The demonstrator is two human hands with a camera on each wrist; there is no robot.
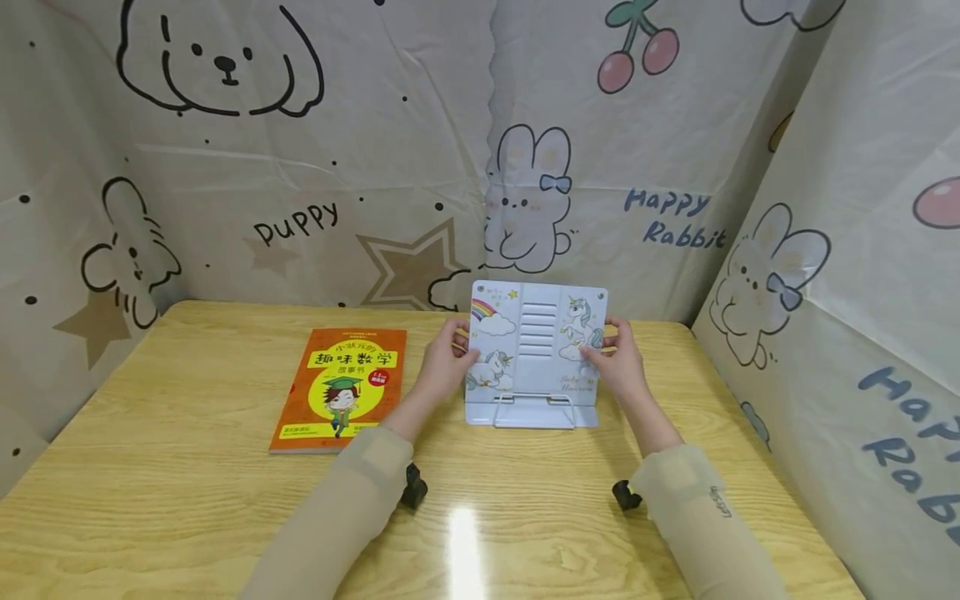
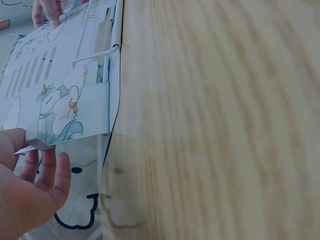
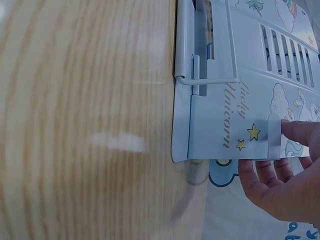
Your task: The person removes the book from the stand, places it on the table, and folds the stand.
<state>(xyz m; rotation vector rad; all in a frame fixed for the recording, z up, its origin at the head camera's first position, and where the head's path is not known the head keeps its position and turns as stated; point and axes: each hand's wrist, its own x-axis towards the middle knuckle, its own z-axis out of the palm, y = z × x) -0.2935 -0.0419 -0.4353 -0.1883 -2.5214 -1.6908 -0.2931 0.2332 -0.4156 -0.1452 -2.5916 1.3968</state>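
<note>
A white book stand [image 1: 537,333] printed with unicorns, clouds and a rainbow stands tilted up on the table, its slotted back panel facing me. Along its base runs a wire page holder [image 1: 534,400]. My left hand [image 1: 448,354] grips the panel's left edge, thumb on the front and fingers behind, as the left wrist view also shows on the stand [image 2: 62,107]. On the opposite edge my right hand [image 1: 621,358] pinches the panel the same way; in the right wrist view its thumb lies beside the stand's side tab [image 3: 274,136].
An orange book [image 1: 341,387] with a cartoon figure on its cover lies flat on the wooden table [image 1: 187,433], left of the stand. Cloth printed with rabbits and a puppy [image 1: 337,167] hangs behind the table and at both sides.
</note>
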